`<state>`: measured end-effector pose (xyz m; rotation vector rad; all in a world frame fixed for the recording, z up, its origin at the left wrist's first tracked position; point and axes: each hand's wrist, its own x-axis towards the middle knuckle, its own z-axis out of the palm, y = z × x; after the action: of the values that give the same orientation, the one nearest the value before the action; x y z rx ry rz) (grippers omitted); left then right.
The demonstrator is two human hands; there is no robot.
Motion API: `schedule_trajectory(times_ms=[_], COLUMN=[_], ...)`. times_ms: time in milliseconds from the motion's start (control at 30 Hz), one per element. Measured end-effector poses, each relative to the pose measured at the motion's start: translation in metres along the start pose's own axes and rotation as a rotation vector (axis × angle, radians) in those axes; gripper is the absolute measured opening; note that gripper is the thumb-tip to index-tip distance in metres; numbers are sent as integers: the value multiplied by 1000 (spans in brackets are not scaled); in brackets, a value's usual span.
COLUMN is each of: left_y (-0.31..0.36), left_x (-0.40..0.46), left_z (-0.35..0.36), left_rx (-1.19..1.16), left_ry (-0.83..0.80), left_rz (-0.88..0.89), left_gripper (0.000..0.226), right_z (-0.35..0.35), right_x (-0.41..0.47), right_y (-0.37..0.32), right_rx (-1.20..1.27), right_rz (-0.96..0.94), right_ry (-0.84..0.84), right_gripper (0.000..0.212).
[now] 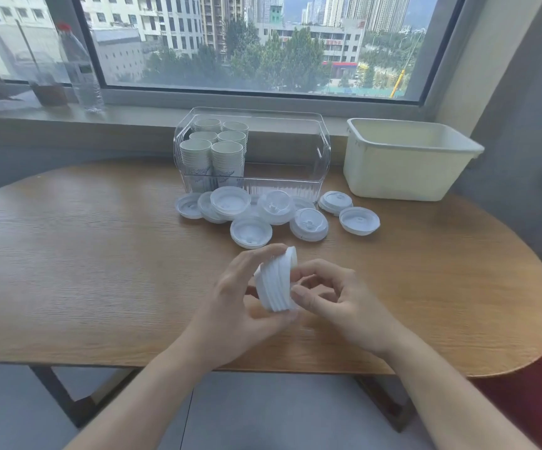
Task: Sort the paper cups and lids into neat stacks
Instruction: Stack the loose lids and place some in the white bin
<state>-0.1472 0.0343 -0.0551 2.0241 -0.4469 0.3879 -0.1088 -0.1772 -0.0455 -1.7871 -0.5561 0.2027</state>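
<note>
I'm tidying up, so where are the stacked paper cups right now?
The paper cups stand in six stacks in the left end of the clear bin, at the table's far edge, behind the loose lids.

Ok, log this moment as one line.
left hand grips lid stack | right hand pinches its edge | loose lids unsorted | cups stacked

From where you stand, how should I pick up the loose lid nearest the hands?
Take the nearest loose lid by its rim, coming from above on its near edge. It lies flat on the table, apart from the others there, so that edge looks free for a pinch grip. The left hand already holds the lid stack.
</note>
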Motion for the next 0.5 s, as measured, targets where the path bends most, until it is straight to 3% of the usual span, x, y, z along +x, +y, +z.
schedule_trajectory(times_ms=[233,500], left_y=[-1,-4], left_x=[3,5], left_z=[-3,-5], left_rx=[108,112], left_ry=[-16,-21], left_rz=[94,48], left_gripper=[79,77], right_z=[-5,-5], right_x=[3,10], right_y=[3,9], right_rx=[1,-33], right_rz=[-14,-21], right_ry=[-83,-16], right_gripper=[34,44])
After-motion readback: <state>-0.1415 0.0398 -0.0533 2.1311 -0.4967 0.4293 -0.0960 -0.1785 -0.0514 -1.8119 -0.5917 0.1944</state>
